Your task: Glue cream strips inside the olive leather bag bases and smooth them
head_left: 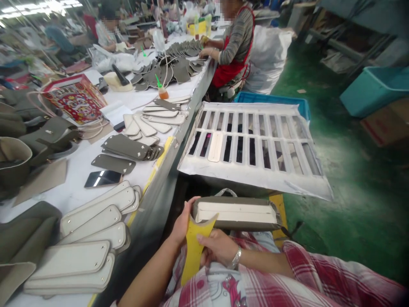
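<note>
In my lap, my left hand (182,222) grips the left end of an olive-grey bag base (236,213) with a cream inner panel; its fingers wrap round the edge. My right hand (217,247) is closed on a yellow tool (194,251), a flat forked strip whose top rests against the cream panel. A silver bracelet sits on my right wrist. Both forearms come in from the bottom, the right one in a red plaid sleeve.
The white table (79,170) at left carries stacks of cream panels (86,238), grey panels (128,149), a phone (102,178) and a patterned bag (75,98). A white slotted rack (255,145) stands ahead. A person in a red apron (234,47) works further along. Green floor lies to the right.
</note>
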`<state>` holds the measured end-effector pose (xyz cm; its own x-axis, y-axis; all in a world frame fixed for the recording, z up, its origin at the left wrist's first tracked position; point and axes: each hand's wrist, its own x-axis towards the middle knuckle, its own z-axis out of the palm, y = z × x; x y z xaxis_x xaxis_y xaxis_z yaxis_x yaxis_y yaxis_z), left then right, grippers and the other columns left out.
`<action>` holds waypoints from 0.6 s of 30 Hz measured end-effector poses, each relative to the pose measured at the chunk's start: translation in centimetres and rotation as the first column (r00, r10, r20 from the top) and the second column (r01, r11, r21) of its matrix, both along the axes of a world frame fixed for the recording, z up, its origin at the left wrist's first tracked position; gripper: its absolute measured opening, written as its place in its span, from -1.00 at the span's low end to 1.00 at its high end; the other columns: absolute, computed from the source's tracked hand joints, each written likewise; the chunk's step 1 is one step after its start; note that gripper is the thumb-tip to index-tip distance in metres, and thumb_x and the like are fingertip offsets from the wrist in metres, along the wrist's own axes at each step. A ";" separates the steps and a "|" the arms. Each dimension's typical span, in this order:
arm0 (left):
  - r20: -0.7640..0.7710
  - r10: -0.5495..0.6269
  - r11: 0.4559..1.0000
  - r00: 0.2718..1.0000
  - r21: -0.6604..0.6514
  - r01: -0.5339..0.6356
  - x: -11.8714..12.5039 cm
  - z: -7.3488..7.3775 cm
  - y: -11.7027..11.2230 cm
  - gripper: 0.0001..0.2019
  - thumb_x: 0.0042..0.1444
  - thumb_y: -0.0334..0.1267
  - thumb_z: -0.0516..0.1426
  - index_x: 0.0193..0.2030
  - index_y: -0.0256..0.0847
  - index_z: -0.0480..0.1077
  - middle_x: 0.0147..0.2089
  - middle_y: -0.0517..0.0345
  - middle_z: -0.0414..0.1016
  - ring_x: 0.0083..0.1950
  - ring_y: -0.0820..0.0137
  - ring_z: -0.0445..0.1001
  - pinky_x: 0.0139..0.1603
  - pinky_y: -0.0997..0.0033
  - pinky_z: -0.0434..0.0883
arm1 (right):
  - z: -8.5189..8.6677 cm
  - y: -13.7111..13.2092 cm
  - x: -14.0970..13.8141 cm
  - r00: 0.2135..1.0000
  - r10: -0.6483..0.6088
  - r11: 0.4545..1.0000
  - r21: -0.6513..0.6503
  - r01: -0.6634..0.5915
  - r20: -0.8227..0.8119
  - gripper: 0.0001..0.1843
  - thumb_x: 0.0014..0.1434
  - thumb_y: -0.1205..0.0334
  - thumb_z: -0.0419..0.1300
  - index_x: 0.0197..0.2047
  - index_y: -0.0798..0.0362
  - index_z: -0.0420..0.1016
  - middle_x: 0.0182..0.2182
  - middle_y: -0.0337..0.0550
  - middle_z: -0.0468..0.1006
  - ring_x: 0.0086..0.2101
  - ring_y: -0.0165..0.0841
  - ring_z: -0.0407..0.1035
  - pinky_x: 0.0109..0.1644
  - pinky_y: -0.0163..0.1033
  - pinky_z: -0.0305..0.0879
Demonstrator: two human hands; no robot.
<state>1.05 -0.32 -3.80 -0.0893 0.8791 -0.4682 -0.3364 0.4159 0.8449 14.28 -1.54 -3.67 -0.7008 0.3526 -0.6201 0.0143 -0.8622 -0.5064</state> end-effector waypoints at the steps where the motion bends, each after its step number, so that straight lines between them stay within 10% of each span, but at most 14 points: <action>1: -0.017 -0.015 1.000 1.000 -0.002 0.015 0.0 0.0 0.2 -0.46 0.13 0.17 -0.17 0.05 -0.12 0.29 -0.02 0.13 0.43 0.03 0.25 0.34 0.09 0.27 0.24 | 0.0 0.2 0.1 1.000 0.004 1.000 -0.008 -0.004 -0.007 -0.53 -0.26 -0.16 0.28 -0.55 0.13 0.37 -0.62 -0.11 0.49 -0.67 -0.48 0.33 -0.65 -0.50 0.17; 18: -0.331 -0.059 0.998 0.942 0.011 0.067 1.3 1.0 1.9 -0.60 0.22 0.00 -0.19 -0.04 -0.17 0.27 -0.04 0.12 0.37 -0.02 0.34 0.31 0.00 0.41 0.23 | -1.6 2.2 2.1 0.996 0.091 0.996 0.024 -0.091 -0.010 -0.45 -0.29 -0.26 0.25 -0.55 0.13 0.50 -0.61 -0.17 0.50 -0.66 -0.54 0.30 -0.59 -0.51 0.21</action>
<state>2.32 1.63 -2.83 -0.1798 0.8977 -0.4023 -0.0106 0.4072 0.9133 16.34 0.64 -5.25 -0.7376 0.3016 -0.6042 0.0862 -0.8453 -0.5272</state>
